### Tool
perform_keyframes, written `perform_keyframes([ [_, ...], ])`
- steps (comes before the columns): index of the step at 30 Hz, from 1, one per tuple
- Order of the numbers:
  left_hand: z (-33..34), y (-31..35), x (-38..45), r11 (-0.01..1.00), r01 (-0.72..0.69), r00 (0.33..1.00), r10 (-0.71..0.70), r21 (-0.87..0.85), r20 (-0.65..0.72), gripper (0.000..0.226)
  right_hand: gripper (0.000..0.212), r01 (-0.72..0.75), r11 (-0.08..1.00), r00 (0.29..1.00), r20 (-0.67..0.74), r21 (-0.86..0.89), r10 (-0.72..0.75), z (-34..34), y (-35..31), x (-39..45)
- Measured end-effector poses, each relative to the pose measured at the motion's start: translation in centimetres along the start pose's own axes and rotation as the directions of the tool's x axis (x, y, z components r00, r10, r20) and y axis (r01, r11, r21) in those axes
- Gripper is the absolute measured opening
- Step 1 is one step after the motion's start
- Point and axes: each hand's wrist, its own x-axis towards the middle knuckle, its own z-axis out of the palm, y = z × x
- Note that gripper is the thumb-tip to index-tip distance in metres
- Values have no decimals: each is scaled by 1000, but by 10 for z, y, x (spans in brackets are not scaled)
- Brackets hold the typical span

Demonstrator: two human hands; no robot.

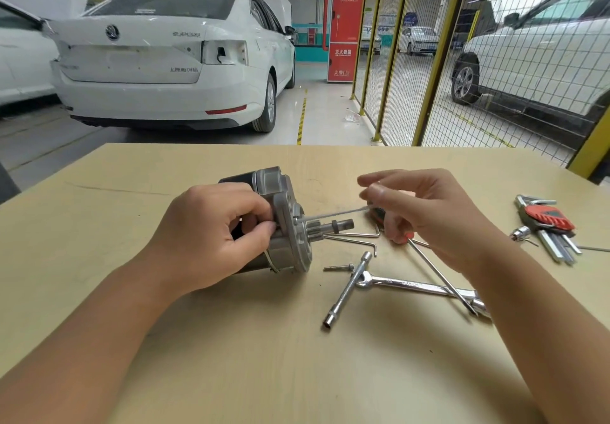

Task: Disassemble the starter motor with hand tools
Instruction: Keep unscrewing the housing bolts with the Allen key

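The starter motor (284, 199), grey metal with a black body, lies on its side on the wooden table (231, 341), its pinion shaft (333, 225) pointing right. My left hand (211, 235) grips the motor's housing from the near side. My right hand (429, 215) pinches the end of a thin hex key (333, 215) between thumb and fingers. The key's tip sits in a bolt on the motor's end flange, just above the pinion.
Two loose hex keys (356, 240), a small bolt (336, 268), a T-handle socket wrench (348, 290), a ratchet wrench (416, 286) and a red-handled screwdriver (439, 276) lie right of the motor. A hex key set (548, 222) in a red holder lies far right. Cars and a yellow fence stand beyond.
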Motion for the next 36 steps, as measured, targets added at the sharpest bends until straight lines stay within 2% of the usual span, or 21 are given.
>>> perform_keyframes([
  [2,0,0,0,1000,0,1000,0,-4,0,16,3,8,994,999,40,113,-13,-1,-1,-1],
  [4,0,0,0,1000,0,1000,0,-6,1,16,11,30,983,996,78,182,-45,-2,-2,-2],
  [8,0,0,0,1000,0,1000,0,2,3,16,20,11,979,991,129,203,-38,-5,-4,-1],
  [11,0,1,0,1000,6,1000,-6,-1,3,17,29,-39,990,996,90,135,27,-7,1,3],
  [13,0,1,0,1000,10,1000,-10,-4,1,19,26,-72,994,993,103,76,64,-7,2,4],
  [17,-1,2,-1,1000,12,1000,-12,-3,7,20,32,-83,992,992,102,100,73,-9,6,5],
  [21,-1,3,0,1000,18,1000,-18,-1,4,19,29,-36,974,990,139,224,5,-10,2,2],
  [24,-1,3,0,1000,23,1000,-23,-7,9,17,31,-71,929,980,199,363,-3,-13,0,1],
  [26,-2,2,-1,1000,25,1000,-25,-9,8,16,33,-104,913,967,256,396,-1,-16,-1,2],
  [31,-1,3,0,1000,23,1000,-23,-16,7,18,43,-148,940,925,380,306,22,-20,4,3],
  [36,-1,2,-1,1000,22,1000,-21,-15,10,18,44,-190,968,944,302,166,134,-18,9,6],
])
